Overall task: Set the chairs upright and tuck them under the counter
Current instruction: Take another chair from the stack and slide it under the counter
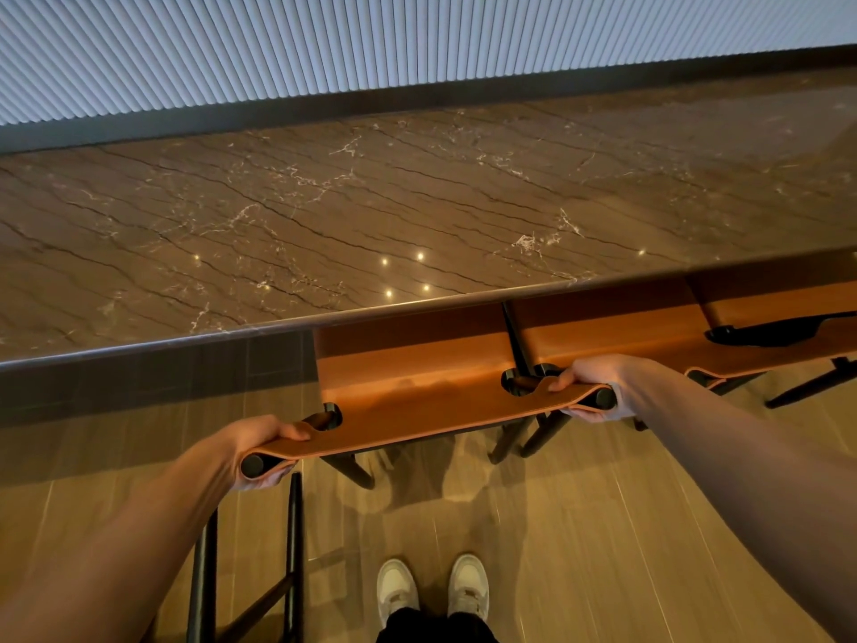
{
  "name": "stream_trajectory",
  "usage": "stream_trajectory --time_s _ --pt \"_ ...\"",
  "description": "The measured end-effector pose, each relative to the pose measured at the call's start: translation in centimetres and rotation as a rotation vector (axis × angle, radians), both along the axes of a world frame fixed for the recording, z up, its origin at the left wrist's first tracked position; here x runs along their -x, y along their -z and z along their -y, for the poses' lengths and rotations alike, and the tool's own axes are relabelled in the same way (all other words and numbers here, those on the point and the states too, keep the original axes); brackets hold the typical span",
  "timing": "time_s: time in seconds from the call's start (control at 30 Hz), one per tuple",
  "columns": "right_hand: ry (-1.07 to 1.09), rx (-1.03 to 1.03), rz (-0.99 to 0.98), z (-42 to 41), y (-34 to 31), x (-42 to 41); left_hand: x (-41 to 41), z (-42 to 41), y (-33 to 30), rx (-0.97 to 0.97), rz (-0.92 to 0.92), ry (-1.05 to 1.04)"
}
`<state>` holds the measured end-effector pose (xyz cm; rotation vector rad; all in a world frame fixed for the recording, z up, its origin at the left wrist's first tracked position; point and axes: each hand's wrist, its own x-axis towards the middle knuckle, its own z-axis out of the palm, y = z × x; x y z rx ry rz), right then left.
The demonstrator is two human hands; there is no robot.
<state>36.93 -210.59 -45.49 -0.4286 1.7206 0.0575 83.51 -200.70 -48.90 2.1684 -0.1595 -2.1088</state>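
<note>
An upright chair with a tan leather backrest (417, 422) and seat on a black frame stands in front of me, its seat partly under the brown marble counter (417, 201). My left hand (259, 450) grips the left end of the backrest's top rail. My right hand (596, 387) grips the right end. A second tan chair (649, 336) sits tucked under the counter just to the right, close beside the first. Part of a third tan chair (783, 299) shows at the far right edge.
The counter's rounded front edge (185, 338) runs across the view. Behind the counter rises a ribbed pale wall (417, 39). Black legs of another chair frame (294, 549) stand at lower left. My white shoes (431, 591) are on the wood-look floor.
</note>
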Motion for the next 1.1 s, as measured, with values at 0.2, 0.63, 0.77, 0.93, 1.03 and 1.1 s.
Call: stream_trajectory --time_s 0.2,0.63,0.77,0.93,1.03,1.1 --pt "-0.004 -0.014 -0.01 0.1 -0.6 -0.3 0.1 0.1 -0.3 -0.015 0.004 -0.007" --pt "-0.682 0.253 -0.012 -1.0 -5.6 0.6 1.5 -2.5 -4.8 0.276 0.154 0.115" --pt "-1.309 0.577 -0.246 -3.4 -6.1 1.8 2.3 -5.4 -6.7 0.579 0.382 0.782" --pt "-1.612 0.983 -0.576 -4.6 -5.0 2.8 2.2 -7.0 -6.6 0.859 0.948 1.134" --pt "-1.586 1.155 -0.677 -5.3 -4.8 3.7 1.7 -7.4 -6.5 0.812 1.127 1.247" --pt "-1.575 1.194 -0.688 -5.7 -4.7 4.0 1.8 -7.6 -6.5 0.809 1.121 1.253"
